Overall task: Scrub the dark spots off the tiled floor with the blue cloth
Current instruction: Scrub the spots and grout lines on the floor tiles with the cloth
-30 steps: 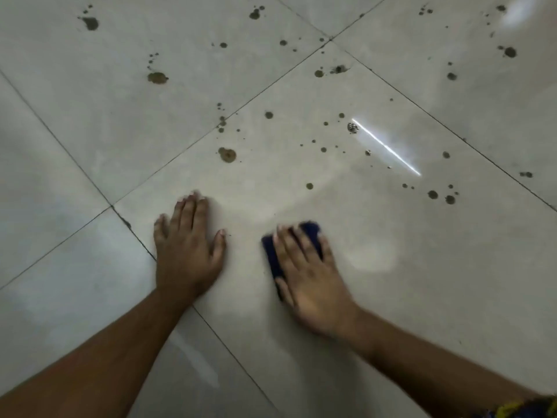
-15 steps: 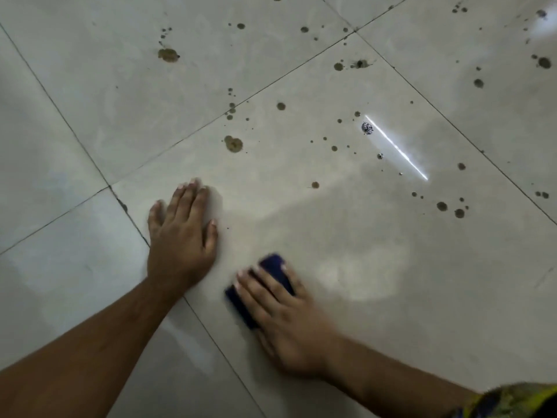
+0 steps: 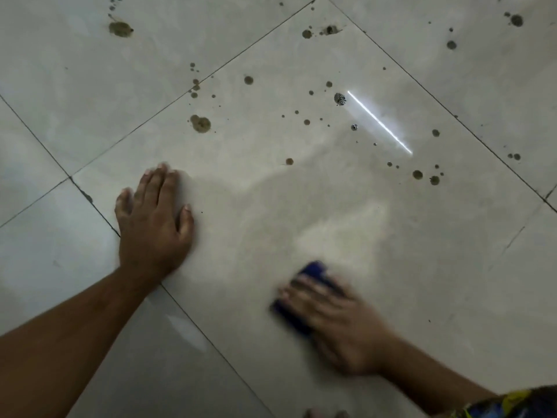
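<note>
My right hand (image 3: 334,321) presses flat on the folded blue cloth (image 3: 312,271) on the pale tiled floor (image 3: 391,267), low and right of centre; hand and cloth are blurred by motion. Most of the cloth is hidden under the fingers. My left hand (image 3: 153,221) lies flat on the floor with straight fingers, left of the cloth and apart from it. Dark spots (image 3: 200,123) are scattered over the far half of the same tile and the tiles beyond. The near part of the tile around the cloth looks spotless and slightly smeared.
Dark grout lines (image 3: 90,203) cross the floor diagonally. A bright streak of reflected light (image 3: 379,122) lies among the spots at the upper right. A patterned sleeve (image 3: 512,402) shows at the bottom right corner.
My right hand has slid the cloth to the right and nearer to me across the tile. My left hand has stayed flat in the same place on the floor.
</note>
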